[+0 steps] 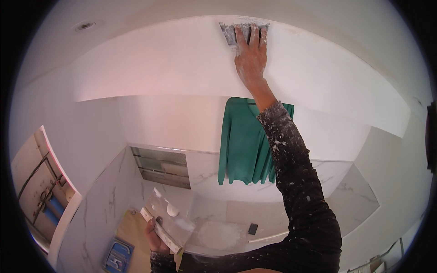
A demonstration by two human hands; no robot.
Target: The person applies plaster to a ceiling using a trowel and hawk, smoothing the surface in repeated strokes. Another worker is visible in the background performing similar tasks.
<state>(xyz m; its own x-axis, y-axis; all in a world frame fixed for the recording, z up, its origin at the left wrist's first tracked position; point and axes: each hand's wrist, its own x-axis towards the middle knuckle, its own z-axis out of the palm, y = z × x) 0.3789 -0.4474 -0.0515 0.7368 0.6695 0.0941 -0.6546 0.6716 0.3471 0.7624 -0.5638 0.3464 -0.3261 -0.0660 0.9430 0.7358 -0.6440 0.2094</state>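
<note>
High up, my right hand [251, 57] presses a putty-smeared wide scraper blade [227, 34] to the white wall band [173, 59], just below the ceiling. Its fingers lie spread along the blade, and both skin and dark sleeve are speckled white. Low at the left, my left hand [155, 239] grips a flat putty board [165, 234] by its pale strip along one edge. A small lump of white putty [172, 209] sits on the board's face. The fingers of my left hand are partly hidden behind the strip.
A green long-sleeved top [248, 145] hangs on the wall beneath my right arm. A window opening [160, 167] lies left of it. An opening with blue cylinders and pipes [52, 209] is at far left. Below are a dark phone-like object [252, 229] and a blue case [117, 257].
</note>
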